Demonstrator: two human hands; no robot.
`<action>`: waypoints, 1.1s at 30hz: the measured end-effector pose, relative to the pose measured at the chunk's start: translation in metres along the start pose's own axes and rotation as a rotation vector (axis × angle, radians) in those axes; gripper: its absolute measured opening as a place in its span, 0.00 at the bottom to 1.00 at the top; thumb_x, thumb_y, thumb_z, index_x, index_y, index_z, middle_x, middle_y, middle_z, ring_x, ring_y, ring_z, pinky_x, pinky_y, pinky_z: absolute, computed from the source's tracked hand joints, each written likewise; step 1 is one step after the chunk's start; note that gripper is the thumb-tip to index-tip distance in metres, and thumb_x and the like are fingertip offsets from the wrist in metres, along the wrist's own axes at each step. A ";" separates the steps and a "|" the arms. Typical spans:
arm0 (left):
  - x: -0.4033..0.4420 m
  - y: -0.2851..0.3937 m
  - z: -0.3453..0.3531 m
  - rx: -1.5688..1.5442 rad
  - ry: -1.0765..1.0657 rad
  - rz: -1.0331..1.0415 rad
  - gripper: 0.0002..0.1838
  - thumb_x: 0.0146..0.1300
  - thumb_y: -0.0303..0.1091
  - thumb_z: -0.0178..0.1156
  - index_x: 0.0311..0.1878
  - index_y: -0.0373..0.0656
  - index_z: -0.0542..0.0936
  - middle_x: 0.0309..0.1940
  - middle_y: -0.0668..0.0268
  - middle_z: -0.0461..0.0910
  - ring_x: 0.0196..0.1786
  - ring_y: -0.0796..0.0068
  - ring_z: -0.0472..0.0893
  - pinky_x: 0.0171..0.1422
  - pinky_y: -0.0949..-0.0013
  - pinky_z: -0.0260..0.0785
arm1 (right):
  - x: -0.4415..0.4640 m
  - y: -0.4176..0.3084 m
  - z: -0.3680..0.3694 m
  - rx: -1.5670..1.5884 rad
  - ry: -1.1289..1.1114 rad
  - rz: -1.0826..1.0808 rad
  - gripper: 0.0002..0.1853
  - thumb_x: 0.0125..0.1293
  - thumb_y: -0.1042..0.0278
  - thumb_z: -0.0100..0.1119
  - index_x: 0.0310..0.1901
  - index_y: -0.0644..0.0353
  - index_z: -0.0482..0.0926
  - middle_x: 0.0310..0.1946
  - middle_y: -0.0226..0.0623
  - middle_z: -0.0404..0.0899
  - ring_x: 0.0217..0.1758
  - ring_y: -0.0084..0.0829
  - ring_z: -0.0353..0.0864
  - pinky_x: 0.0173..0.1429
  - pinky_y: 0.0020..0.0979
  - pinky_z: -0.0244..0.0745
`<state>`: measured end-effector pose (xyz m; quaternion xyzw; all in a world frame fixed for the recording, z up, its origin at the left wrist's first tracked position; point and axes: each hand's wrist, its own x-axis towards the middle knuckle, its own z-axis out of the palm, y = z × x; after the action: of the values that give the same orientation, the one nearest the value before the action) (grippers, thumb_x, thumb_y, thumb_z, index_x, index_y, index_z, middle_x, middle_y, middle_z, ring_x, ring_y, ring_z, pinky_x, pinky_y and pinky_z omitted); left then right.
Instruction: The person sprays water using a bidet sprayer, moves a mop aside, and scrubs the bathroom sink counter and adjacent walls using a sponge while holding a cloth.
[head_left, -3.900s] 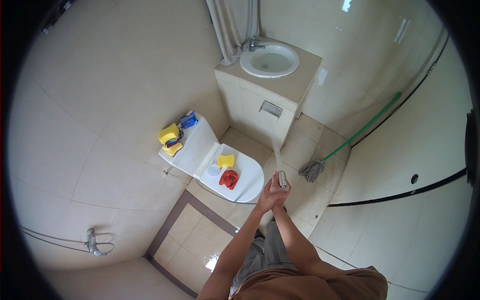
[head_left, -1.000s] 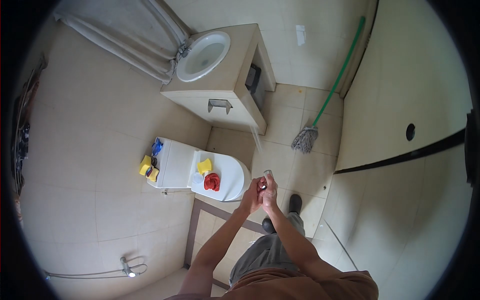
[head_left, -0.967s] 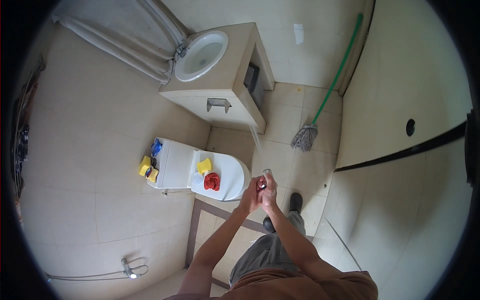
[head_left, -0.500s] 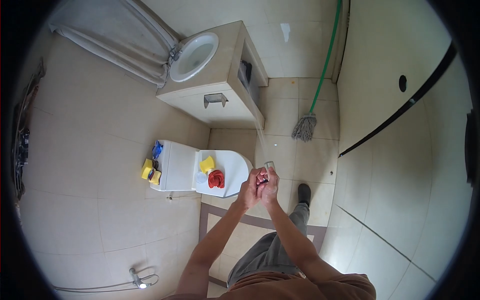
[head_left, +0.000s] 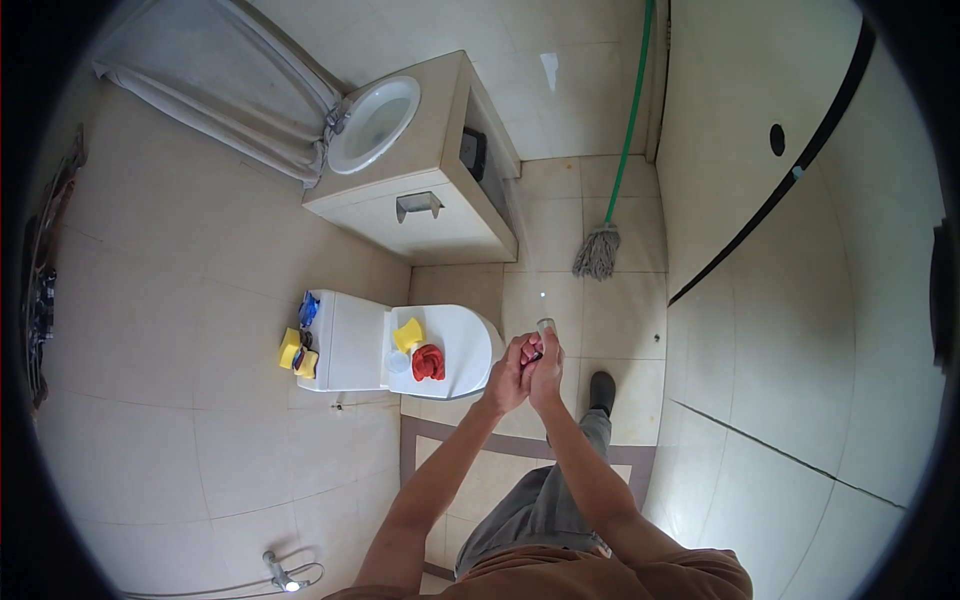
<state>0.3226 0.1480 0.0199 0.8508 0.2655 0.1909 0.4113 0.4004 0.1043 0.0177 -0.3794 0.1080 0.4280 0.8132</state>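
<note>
Two bare hands meet just beyond the brown shirt (head_left: pixel 600 576) and grey trousers (head_left: pixel 515 520) that we see lowest: the right hand (head_left: pixel 546 373) is wrapped around a short silvery nozzle (head_left: pixel 545 325), and the left hand (head_left: pixel 509 376) closes on it from the other side, its fingers curled against the right. We find the nozzle's tip poking out past the knuckles, pointing away from the body; the rest is largely hidden by the hands. Near them, on the right, we see one dark shoe (head_left: pixel 602 391) on the tiled floor. Just left of the hands stands the toilet (head_left: pixel 467 350) with its lid down, and on that lid we make out a crumpled red cloth (head_left: pixel 429 363), a yellow sponge (head_left: pixel 408 334) and a small pale disc (head_left: pixel 398 361) grouped together. At the far edge of the cistern (head_left: pixel 352 342) sit a blue packet (head_left: pixel 310 308) and more yellow sponges (head_left: pixel 289 348). Farther out, we see a mop (head_left: pixel 598 252) with its grey strands on the floor and its green handle rising away. Left of the mop is the tiled washstand (head_left: pixel 410 224), bearing a white basin (head_left: pixel 372 130); beside the basin we see a greyish curtain (head_left: pixel 220 90).
</note>
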 end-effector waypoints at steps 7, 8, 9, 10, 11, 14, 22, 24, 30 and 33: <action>-0.008 -0.009 0.013 -0.078 -0.052 -0.127 0.25 0.67 0.26 0.55 0.67 0.45 0.63 0.46 0.53 0.78 0.46 0.53 0.80 0.50 0.60 0.74 | 0.001 0.003 -0.010 -0.010 0.061 0.020 0.21 0.71 0.46 0.53 0.28 0.56 0.71 0.20 0.26 0.67 0.23 0.21 0.66 0.28 0.25 0.63; -0.009 -0.011 0.015 -0.087 -0.063 -0.153 0.25 0.68 0.26 0.55 0.67 0.45 0.63 0.46 0.53 0.78 0.47 0.53 0.80 0.51 0.60 0.73 | 0.001 0.002 -0.011 -0.026 0.075 0.019 0.21 0.70 0.46 0.53 0.28 0.56 0.71 0.20 0.26 0.67 0.23 0.21 0.66 0.28 0.25 0.63; -0.011 -0.013 0.018 -0.107 -0.063 -0.147 0.24 0.68 0.26 0.54 0.67 0.45 0.63 0.47 0.53 0.78 0.47 0.53 0.80 0.52 0.60 0.73 | 0.000 0.002 -0.012 -0.043 0.092 0.021 0.22 0.70 0.46 0.53 0.28 0.56 0.71 0.20 0.26 0.67 0.23 0.21 0.66 0.28 0.25 0.63; -0.012 -0.015 0.020 -0.125 -0.061 -0.139 0.24 0.68 0.26 0.54 0.67 0.45 0.63 0.47 0.53 0.78 0.48 0.53 0.80 0.52 0.60 0.73 | 0.000 0.003 -0.013 -0.038 0.101 0.028 0.22 0.70 0.45 0.53 0.28 0.56 0.71 0.20 0.26 0.67 0.23 0.21 0.66 0.28 0.25 0.63; -0.013 -0.018 0.022 -0.143 -0.058 -0.129 0.24 0.69 0.26 0.54 0.67 0.45 0.63 0.47 0.53 0.78 0.48 0.54 0.81 0.53 0.61 0.73 | 0.001 0.004 -0.015 -0.034 0.108 0.035 0.22 0.70 0.45 0.54 0.28 0.56 0.71 0.20 0.26 0.67 0.23 0.21 0.66 0.28 0.25 0.63; -0.013 -0.011 0.021 -0.125 -0.073 -0.137 0.24 0.69 0.26 0.54 0.67 0.45 0.63 0.48 0.53 0.78 0.49 0.54 0.81 0.54 0.61 0.73 | 0.002 0.006 -0.018 -0.033 0.132 0.061 0.22 0.69 0.45 0.54 0.28 0.57 0.71 0.20 0.26 0.67 0.23 0.22 0.66 0.28 0.25 0.63; -0.011 0.000 0.006 -0.095 -0.052 -0.105 0.26 0.67 0.26 0.56 0.67 0.46 0.63 0.43 0.55 0.77 0.45 0.54 0.80 0.50 0.61 0.73 | -0.007 0.003 -0.008 -0.043 0.049 0.005 0.22 0.71 0.46 0.52 0.29 0.57 0.72 0.21 0.27 0.68 0.24 0.22 0.67 0.29 0.25 0.64; -0.011 -0.002 -0.002 -0.081 -0.042 -0.060 0.27 0.66 0.25 0.56 0.67 0.46 0.62 0.42 0.56 0.76 0.44 0.54 0.80 0.48 0.61 0.74 | -0.011 0.004 -0.001 -0.029 0.013 -0.029 0.21 0.72 0.48 0.51 0.29 0.57 0.72 0.21 0.27 0.69 0.24 0.22 0.68 0.30 0.25 0.64; -0.016 -0.010 -0.026 -0.105 0.004 0.023 0.28 0.65 0.26 0.56 0.67 0.46 0.61 0.39 0.57 0.75 0.40 0.55 0.80 0.45 0.60 0.74 | -0.024 0.016 0.020 -0.124 -0.087 -0.130 0.19 0.74 0.51 0.49 0.30 0.57 0.73 0.22 0.27 0.69 0.25 0.22 0.68 0.31 0.26 0.65; -0.023 -0.014 -0.039 -0.110 0.052 0.047 0.27 0.66 0.28 0.55 0.67 0.47 0.61 0.40 0.56 0.76 0.40 0.54 0.80 0.45 0.60 0.74 | -0.030 0.025 0.032 -0.104 -0.136 -0.140 0.19 0.74 0.50 0.50 0.31 0.57 0.74 0.22 0.27 0.69 0.25 0.21 0.68 0.31 0.25 0.65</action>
<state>0.2792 0.1651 0.0294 0.8276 0.2452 0.2369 0.4459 0.3577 0.1169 0.0418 -0.3978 0.0033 0.4001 0.8257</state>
